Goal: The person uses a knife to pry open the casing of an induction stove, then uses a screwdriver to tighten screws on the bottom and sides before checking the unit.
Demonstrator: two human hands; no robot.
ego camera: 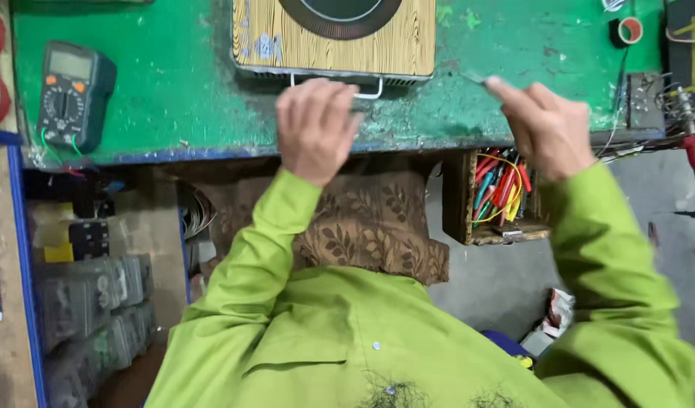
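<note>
Wood-grain appliance [334, 41] is at 12 o'clock on green bench [174, 91]. Its front edge is touched by loosely curled left hand [315, 128]; thin tool [474, 77], probably tweezers, is pinched by right hand [548, 125]. Blurred grip: tool could slip, scratching the casing.

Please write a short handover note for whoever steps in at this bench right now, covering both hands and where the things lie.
Left hand: raised at the front edge of the wood-patterned appliance, fingers curled by its white wire handle; blur hides whether it grips anything.
Right hand: lifted over the green bench, fingers pinching a thin grey tool, too blurred to identify.
Around: multimeter at the bench's left, tape roll at the far right, wooden box of coloured tools under the bench edge.
Done: appliance sits flat on the bench, casing apparently closed.
Left: no opened part visible yet.
</note>
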